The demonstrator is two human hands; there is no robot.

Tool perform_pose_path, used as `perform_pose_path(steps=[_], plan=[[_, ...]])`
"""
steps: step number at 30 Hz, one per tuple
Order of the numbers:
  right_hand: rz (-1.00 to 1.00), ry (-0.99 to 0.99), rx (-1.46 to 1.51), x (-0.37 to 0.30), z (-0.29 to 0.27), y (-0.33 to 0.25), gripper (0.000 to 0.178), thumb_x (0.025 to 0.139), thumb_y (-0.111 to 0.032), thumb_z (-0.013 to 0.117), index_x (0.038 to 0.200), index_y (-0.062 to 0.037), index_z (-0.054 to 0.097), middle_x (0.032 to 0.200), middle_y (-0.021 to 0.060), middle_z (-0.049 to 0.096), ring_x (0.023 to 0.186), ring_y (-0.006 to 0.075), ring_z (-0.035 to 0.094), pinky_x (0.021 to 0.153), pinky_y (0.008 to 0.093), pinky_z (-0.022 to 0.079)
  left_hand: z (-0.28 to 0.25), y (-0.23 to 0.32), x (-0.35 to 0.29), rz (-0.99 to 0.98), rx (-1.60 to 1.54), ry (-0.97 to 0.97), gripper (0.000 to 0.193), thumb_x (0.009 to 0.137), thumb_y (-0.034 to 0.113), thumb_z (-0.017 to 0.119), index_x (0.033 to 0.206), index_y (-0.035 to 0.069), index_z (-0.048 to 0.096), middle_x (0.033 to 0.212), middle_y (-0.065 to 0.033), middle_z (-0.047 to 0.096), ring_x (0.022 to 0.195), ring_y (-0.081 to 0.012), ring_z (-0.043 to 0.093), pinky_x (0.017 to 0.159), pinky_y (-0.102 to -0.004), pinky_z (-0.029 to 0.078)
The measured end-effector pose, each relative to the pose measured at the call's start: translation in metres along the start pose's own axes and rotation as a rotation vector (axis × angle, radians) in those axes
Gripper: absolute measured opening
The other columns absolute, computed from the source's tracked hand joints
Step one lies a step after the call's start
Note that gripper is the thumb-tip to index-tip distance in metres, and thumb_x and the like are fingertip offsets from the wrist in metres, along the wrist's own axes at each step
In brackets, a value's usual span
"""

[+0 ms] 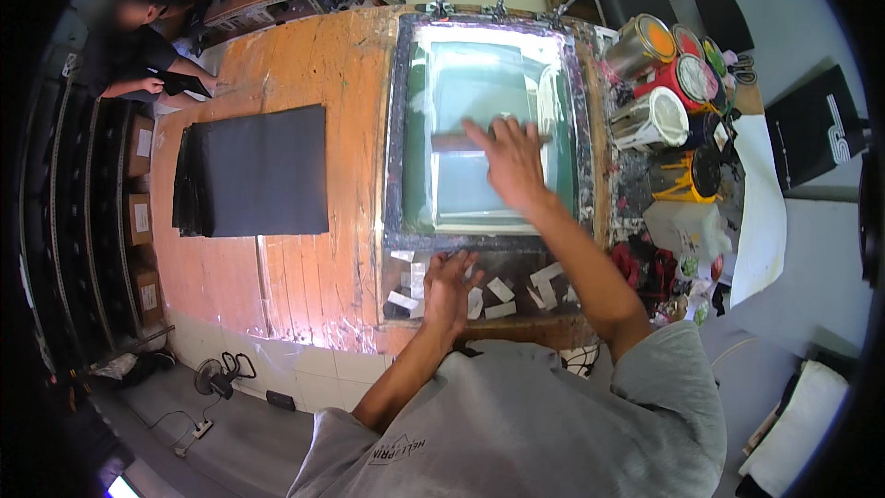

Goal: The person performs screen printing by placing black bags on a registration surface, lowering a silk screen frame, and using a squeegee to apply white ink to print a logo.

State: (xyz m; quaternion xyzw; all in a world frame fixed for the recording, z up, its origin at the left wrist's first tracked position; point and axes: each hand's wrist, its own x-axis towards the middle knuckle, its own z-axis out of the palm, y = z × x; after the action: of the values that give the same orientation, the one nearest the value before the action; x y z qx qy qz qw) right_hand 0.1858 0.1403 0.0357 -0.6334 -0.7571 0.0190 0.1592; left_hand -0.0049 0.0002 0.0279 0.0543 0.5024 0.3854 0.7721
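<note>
My right hand [516, 161] is closed over a brownish squeegee [450, 142], its fingers spread along the bar. The squeegee lies crosswise on the mesh of a screen-printing frame [395, 161], whose middle is pale blue-green with a green border. Whitish ink or film streaks the mesh's right side. At the frame's near edge, my left hand [448, 290] rests with its fingers apart and the fingertips by the dark rim. Pale strips of tape [501, 290] lie around that hand on the board below the frame. Whatever lies under the mesh is hard to make out.
A stack of black sheets [263, 171] lies left on the wooden table [355, 55]. Open ink cans, among them a white bucket [651, 120], crowd the right side. Clamps [498, 7] hold the frame's far edge. Another person [138, 55] sits at the far left holding a black sheet.
</note>
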Motion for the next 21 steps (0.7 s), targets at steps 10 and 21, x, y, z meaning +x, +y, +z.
perform_pose_path(steps=[10,21], plan=[[0.073,0.013,0.004,-0.092,-0.005,-0.043,0.067,0.087,-0.004,0.059,0.152,-0.0168,0.050,0.097,0.0085,0.051,0.096,0.0279,0.052,0.085,0.0480,0.036,-0.010,-0.016,0.029,-0.008,-0.099,0.079,0.049,0.098,0.027,0.063,0.136,0.000,0.050,0.126,-0.0138,0.051,0.128,-0.0303,0.050,0.113,-0.0629,0.032],[0.061,0.136,0.006,-0.080,0.025,-0.032,0.071,0.084,0.007,0.057,0.150,-0.0185,0.053,0.095,0.0068,0.050,0.099,0.0266,0.053,0.104,0.0623,0.029,-0.005,-0.008,0.024,-0.054,0.032,0.072,0.071,0.104,0.031,0.051,0.160,-0.002,0.022,0.149,-0.0232,0.035,0.143,-0.0371,0.039,0.115,-0.0615,0.033]])
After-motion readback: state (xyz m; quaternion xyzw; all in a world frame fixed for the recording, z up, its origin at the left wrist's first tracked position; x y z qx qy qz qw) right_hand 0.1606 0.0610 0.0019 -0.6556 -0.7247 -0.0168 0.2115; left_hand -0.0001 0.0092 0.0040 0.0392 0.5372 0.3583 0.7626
